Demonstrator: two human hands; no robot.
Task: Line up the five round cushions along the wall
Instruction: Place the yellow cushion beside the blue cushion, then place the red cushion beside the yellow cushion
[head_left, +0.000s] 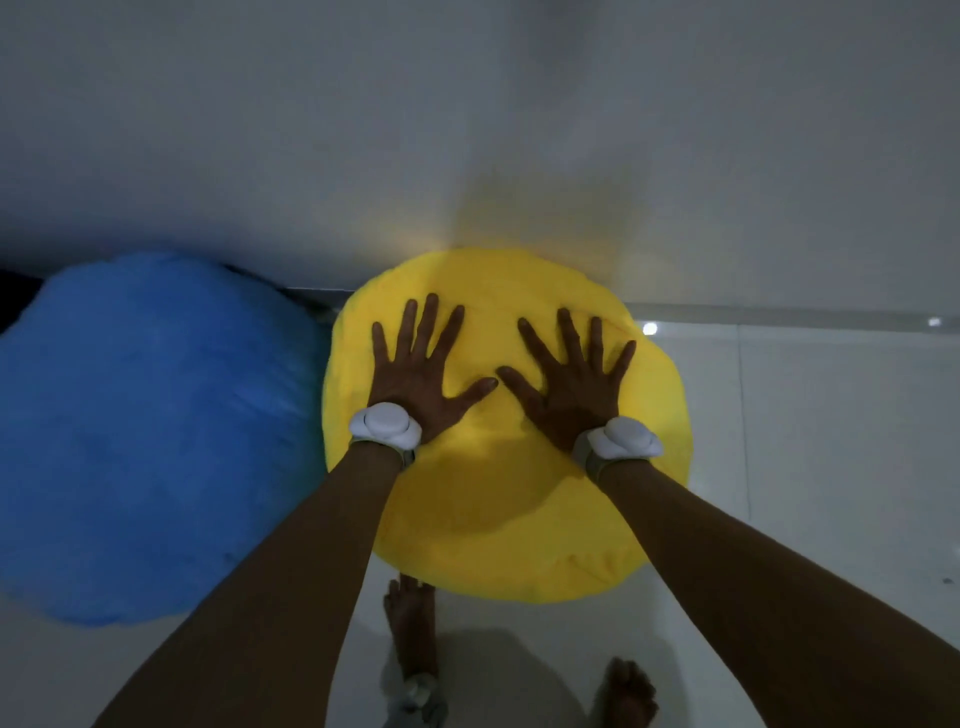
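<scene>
At the far left, a blue round cushion (150, 436) lies on the pale tiled floor (831, 467), its far edge close to the white wall (467, 130) and its left side running out of view. Its right edge sits just beside the yellow round cushion (506, 499), with only a thin dark gap showing between them near the wall. The yellow cushion lies flat at the centre, its far edge touching the base of the wall. Your left hand (421, 379) rests palm down on it, fingers spread wide apart and gripping nothing. Your right hand (571, 389) lies beside it in the same way, fingers fanned out flat, the two thumbs nearly meeting. Each wrist carries a white rounded device (385, 425) on a band; no brand, label or writing can be read anywhere. To the right of the yellow cushion, the floor along the wall is bare and glossy up to the picture's edge. Below the cushion's near edge, your two bare feet (410, 629) stand on the tiles, one with a grey band at the ankle.
</scene>
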